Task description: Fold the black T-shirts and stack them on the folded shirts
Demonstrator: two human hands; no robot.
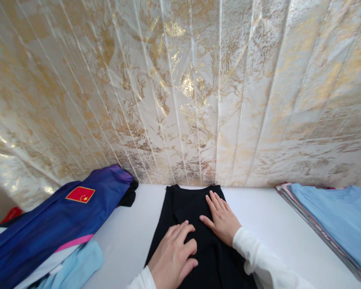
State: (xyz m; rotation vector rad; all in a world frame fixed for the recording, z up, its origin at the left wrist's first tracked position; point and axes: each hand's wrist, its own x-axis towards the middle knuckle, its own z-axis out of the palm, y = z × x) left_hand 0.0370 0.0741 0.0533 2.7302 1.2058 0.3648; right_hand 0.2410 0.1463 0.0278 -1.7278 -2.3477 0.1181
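A black garment (188, 200) lies in front of me with its neckline pointing away, its sides turned in to a narrow shape. My right hand (222, 220) rests flat on its upper right part, fingers stretched out and thumb apart. Lower down, my left hand (175, 253) is over the middle of the garment, its fingers loosely bent and apart, with nothing visible in them. Part of the black cloth is hidden under both hands, and its near end runs out of view at the bottom.
The white table (120, 233) carries a heap on the left: a blue jacket (78, 216) with a red flag patch, over light blue cloth (84, 263) and other garments. On the right sits a stack of folded clothes (333, 216), light blue on top. A gold-patterned curtain (180, 100) hangs behind.
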